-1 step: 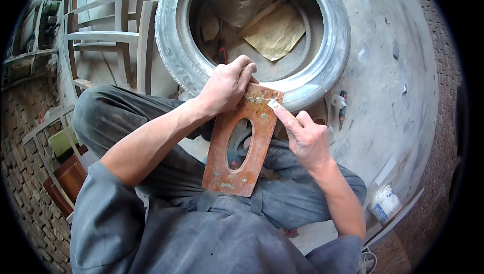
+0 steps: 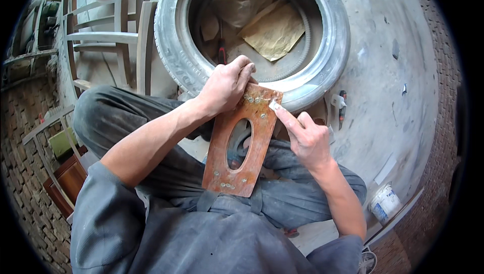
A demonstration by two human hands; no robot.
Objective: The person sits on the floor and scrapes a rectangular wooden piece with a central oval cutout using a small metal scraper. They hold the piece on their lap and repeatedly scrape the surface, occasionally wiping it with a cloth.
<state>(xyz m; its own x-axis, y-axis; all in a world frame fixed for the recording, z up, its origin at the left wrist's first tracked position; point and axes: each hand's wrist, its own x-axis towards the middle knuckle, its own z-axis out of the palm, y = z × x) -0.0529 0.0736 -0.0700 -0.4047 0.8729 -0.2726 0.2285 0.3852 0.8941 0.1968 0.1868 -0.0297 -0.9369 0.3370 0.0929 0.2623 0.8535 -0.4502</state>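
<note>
A reddish-brown wooden panel (image 2: 214,160) with an oval cutout leans across my lap, its upper end near the tire (image 2: 166,37). Pale filled spots dot both of its ends. My left hand (image 2: 227,83) is closed on the panel's upper left corner, its fingertips mostly hidden. At the upper right edge, my right hand (image 2: 308,140) pinches a small pale flat piece (image 2: 274,104) under its outstretched index finger, against the panel. Its exact kind I cannot make out.
Inside the tire lie a yellowish paper sheet (image 2: 276,31), crumpled paper (image 2: 234,9) and a red-handled tool (image 2: 222,54). Wooden chair frames (image 2: 145,47) stand at the left. To the right are a black-and-red tool (image 2: 342,110) and a white tub (image 2: 385,204).
My right hand and the pale piece have shifted very slightly down and to the right along the panel's edge. My left hand keeps its place.
</note>
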